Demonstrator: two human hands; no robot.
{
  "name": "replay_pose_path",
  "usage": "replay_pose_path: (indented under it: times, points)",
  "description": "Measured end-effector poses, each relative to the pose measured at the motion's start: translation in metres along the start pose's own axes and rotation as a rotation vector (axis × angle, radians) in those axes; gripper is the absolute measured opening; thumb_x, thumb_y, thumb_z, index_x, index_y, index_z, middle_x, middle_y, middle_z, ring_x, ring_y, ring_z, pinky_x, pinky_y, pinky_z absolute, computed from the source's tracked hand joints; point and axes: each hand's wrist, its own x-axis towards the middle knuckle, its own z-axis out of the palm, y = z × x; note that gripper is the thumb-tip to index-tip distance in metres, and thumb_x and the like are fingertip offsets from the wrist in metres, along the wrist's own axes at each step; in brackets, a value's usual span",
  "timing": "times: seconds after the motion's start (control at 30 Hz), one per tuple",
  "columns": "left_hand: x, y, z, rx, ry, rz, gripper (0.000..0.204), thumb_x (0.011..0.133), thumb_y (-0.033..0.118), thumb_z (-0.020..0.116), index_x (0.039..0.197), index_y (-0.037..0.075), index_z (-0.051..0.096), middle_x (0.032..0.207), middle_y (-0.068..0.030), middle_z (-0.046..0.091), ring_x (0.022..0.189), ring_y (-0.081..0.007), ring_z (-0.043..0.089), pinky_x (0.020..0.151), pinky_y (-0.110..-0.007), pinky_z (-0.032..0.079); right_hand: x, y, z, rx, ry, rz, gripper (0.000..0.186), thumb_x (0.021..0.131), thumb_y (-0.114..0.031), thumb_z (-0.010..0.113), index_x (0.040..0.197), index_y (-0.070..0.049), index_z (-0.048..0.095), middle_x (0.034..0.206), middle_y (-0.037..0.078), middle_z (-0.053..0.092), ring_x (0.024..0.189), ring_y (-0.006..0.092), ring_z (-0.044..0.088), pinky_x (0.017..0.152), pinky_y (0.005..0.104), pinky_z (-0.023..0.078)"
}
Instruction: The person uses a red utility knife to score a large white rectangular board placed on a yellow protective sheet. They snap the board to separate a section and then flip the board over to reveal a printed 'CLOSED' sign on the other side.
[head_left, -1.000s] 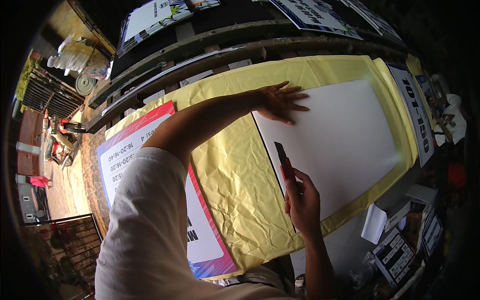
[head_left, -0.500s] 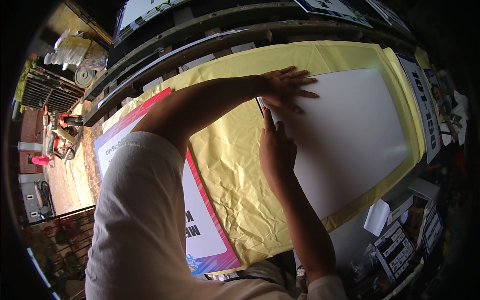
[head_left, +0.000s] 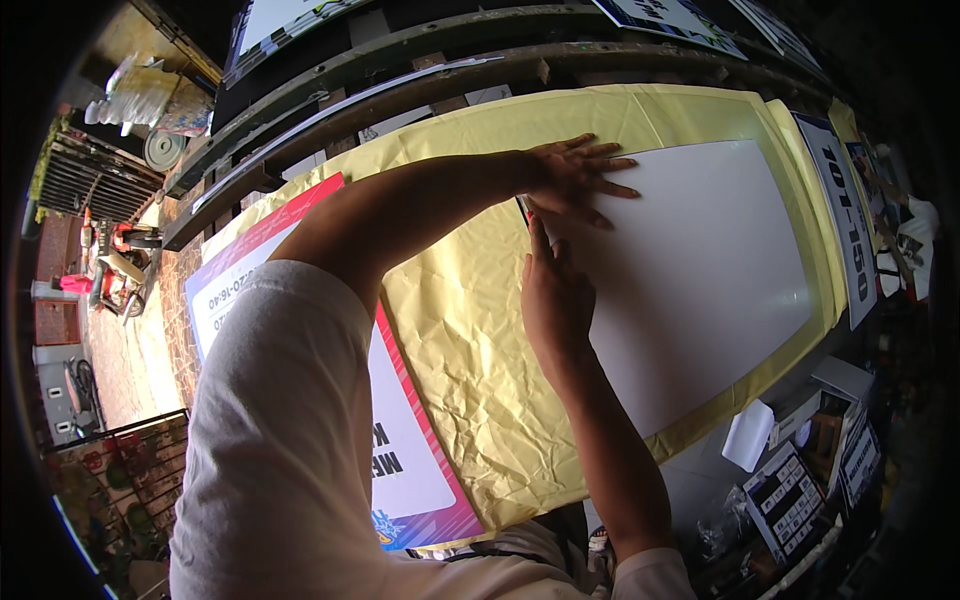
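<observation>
A large white sheet (head_left: 700,270) lies on crumpled yellow paper (head_left: 470,380) spread across the work surface. My left hand (head_left: 580,178) presses flat on the sheet's far left corner, its fingers spread. Just nearer to me, my right hand (head_left: 558,300) is closed with the index finger stretched forward along a slim red-handled cutter (head_left: 532,218). Its tip is at the sheet's left edge, close under my left hand; the blade itself is mostly hidden. Left of that, a printed board with a red and purple border (head_left: 425,460) rests on the paper, partly covered by my left arm.
Dark metal rails (head_left: 400,90) run behind the surface. A printed sign (head_left: 840,215) stands at the far right. Lower right are a white paper piece (head_left: 748,436) and a dark panel with white squares (head_left: 785,500). A motorbike (head_left: 122,265) is outside at left.
The view has shifted slightly. Both hands keep nearly the same place, the left flat on the sheet and the right with the cutter at its left edge.
</observation>
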Motion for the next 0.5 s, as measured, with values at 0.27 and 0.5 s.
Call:
replay_pose_path:
  times: [0.27,0.5]
  points:
    - [0.001,0.0,0.005,0.036,0.025,0.004,0.074,0.097,0.072,0.051,0.161,0.039,0.036,0.175,-0.007,0.015,0.161,-0.0361,0.009,0.13,-0.058,0.007,0.003,-0.011,-0.005,0.01,-0.08,0.051,0.071,0.088,0.001,0.066,0.155,-0.008,0.044,0.102,0.019,0.065,0.066,0.032,0.069,0.057,0.0374,0.059]
    - [0.001,-0.001,0.003,0.035,0.02,0.033,0.076,0.097,0.072,0.051,0.163,0.037,0.034,0.175,-0.0073,0.013,0.161,-0.0361,0.006,0.13,-0.059,0.007,-0.005,-0.002,-0.017,0.056,-0.152,0.056,0.069,0.088,0.002,0.065,0.154,-0.008,0.045,0.102,0.019,0.064,0.068,0.0321,0.07,0.06,0.0377,0.059]
